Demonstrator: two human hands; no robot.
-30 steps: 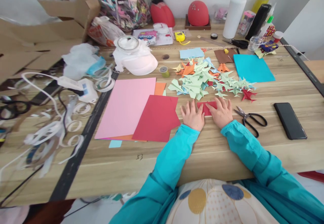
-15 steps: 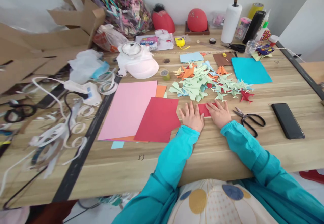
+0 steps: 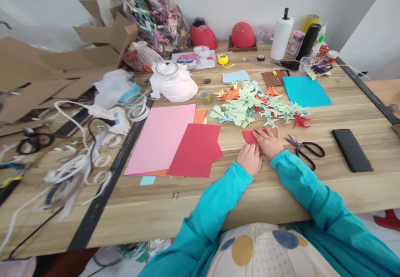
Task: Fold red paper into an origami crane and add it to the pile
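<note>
A small red paper (image 3: 248, 135) lies on the table in front of me, partly hidden under my hands. My right hand (image 3: 269, 142) rests flat over its right side, fingers stretched out. At the paper's near edge is my left hand (image 3: 250, 159), its fingers curled in and closed on that edge. Just beyond lies a pile of folded paper pieces (image 3: 242, 109), mostly pale green with some orange, blue and red. Black-handled scissors (image 3: 303, 145) lie to the right of my right hand. Larger red sheets (image 3: 196, 152) and a pink sheet (image 3: 162, 137) are stacked on the left.
A phone (image 3: 352, 149) lies at the right, and a turquoise sheet (image 3: 308, 91) farther back. White tape rolls, cables and a power strip (image 3: 118, 120) crowd the left, near an open cardboard box (image 3: 96, 58). A yellow tape measure (image 3: 223, 59) sits toward the back.
My left hand has slid right and nearer to me, from lying flat beside the red paper to curling at its near edge. My right hand still presses the paper. The view has shifted slightly.
</note>
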